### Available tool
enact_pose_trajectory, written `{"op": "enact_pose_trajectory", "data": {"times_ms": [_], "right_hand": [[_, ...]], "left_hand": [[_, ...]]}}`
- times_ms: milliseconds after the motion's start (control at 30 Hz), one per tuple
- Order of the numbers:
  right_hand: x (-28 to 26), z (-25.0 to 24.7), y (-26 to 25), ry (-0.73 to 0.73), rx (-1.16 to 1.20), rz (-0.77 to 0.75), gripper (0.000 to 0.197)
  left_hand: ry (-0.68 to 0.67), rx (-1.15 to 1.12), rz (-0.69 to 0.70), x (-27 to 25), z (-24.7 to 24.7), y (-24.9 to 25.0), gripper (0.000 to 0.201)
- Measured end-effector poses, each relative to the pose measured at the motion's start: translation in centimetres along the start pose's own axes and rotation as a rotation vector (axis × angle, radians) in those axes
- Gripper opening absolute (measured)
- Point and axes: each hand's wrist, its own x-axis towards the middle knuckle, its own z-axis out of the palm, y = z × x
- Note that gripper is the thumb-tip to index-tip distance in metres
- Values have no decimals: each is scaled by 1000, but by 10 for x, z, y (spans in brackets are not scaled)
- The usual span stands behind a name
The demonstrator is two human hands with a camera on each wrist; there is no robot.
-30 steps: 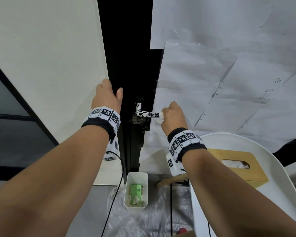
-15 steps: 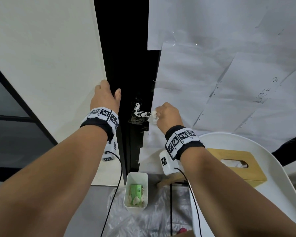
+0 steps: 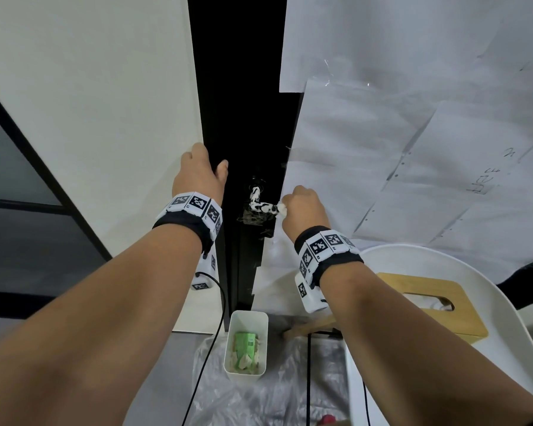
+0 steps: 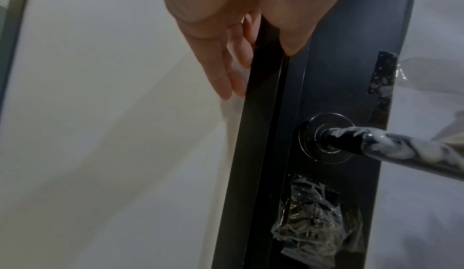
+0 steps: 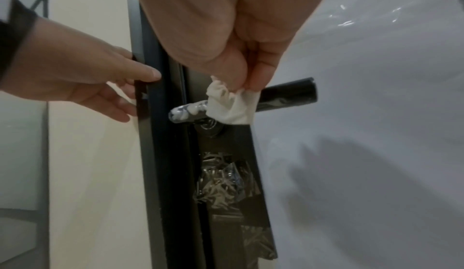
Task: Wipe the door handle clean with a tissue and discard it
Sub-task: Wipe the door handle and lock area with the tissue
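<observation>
The black door handle carries white smears along its bar near the pivot; its free end is dark and bare. My right hand pinches a crumpled white tissue between thumb and fingers and presses it over the middle of the bar. Left of the handle, my left hand grips the door's black edge, thumb on the front and fingers behind. In the left wrist view the smeared bar runs right from its round rosette.
White paper sheets cover the door. Crumpled clear tape sits under the handle. On the floor below stands a white bin holding a green carton, on a plastic sheet. A wooden tissue box rests on a white seat at right.
My right hand has slid the tissue a little left along the handle bar, toward the pivot. The left hand has kept its hold on the door edge.
</observation>
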Motion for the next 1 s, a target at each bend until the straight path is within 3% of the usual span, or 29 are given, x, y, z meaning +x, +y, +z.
{"op": "enact_pose_trajectory", "data": {"times_ms": [167,267,433,667,800,1000], "right_hand": [[-1,-7,-5,-17,132,12,27],[-3,-19,6,13,147,82,38],[-5,-15,19,57,73,148,16],[-5,-4,2,-10,45,-8,39],[-3,-3,-7,-3,105,-41,29],[2,-20,19,131,154,151,17]], "left_hand": [[-8,-1,4,0,-2,1,34],[-5,-4,1,-1,-2,1,34],[3,-9,-2,-1,0,2,34],[-5,8,-11,0,1,1,36],[-12,9,-6,0,-1,2,36],[-9,9,-8,-1,-1,2,35]]}}
